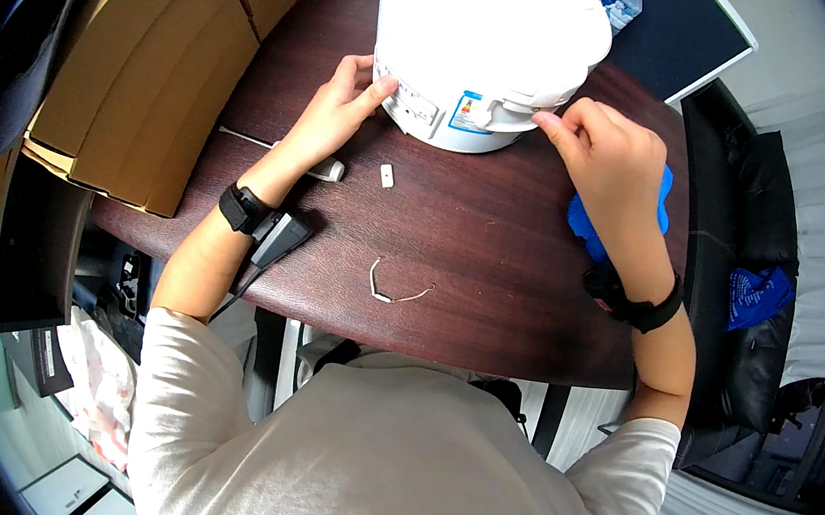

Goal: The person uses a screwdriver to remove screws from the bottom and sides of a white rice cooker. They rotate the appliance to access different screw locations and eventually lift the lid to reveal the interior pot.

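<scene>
A white rounded appliance (474,53), shaped like a rice cooker, stands at the far edge of the dark wooden table, with a blue-bordered label on its front. My left hand (342,99) grips its left side, thumb on the front panel and fingers bent along the wall. On the other side, my right hand (606,142) is closed, thumb and forefinger pinching the end of a white handle-like part (510,117) that juts from the lower front. Whatever else lies inside the right fist is hidden.
Cardboard boxes (151,69) line the left. On the table (499,297) lie a thin bent wire (383,298), a small white piece (387,175), a white plug-like piece (326,169), and a blue object (582,225) beneath my right forearm. A water bottle (622,3) stands behind the appliance.
</scene>
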Demonstrator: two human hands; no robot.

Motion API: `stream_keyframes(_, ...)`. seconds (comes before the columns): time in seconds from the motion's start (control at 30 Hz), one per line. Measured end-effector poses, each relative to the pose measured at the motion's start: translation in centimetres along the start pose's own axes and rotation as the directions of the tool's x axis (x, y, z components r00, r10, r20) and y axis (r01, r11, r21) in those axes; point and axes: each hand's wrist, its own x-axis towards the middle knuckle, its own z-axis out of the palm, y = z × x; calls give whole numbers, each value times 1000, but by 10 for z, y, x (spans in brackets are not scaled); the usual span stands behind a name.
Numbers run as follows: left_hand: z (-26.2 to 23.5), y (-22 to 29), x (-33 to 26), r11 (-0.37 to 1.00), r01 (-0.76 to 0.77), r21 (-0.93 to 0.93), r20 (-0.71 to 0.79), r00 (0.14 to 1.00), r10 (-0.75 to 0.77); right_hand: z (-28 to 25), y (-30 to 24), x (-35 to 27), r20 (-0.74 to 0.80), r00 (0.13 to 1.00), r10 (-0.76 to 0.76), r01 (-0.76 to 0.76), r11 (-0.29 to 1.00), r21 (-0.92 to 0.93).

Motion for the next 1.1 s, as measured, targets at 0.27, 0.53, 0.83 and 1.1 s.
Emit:
stream_keyframes(0.27, 1, 2, -1, 1000, 3, 7, -2, 1000, -3, -1, -4, 9, -3, 990, -138, 136, 980, -146)
stream_keyframes(0.53, 3, 0, 0, 1000, -4, 9, -23, 1000, 5, 32, -24, -18, 90, 887, 453, -454, 820, 349)
stream_keyframes(0.83, 1, -2, 1, 1000, -16, 26, -3, 1000, 16, 40, -68, -10, 715, 502, 487, -454, -555, 697)
stream_keyframes(1.1, -12, 18, -8, 995, 2, 104, 196, 980, -22, 42, -23, -56, 792, 499, 352, -529, -601, 599)
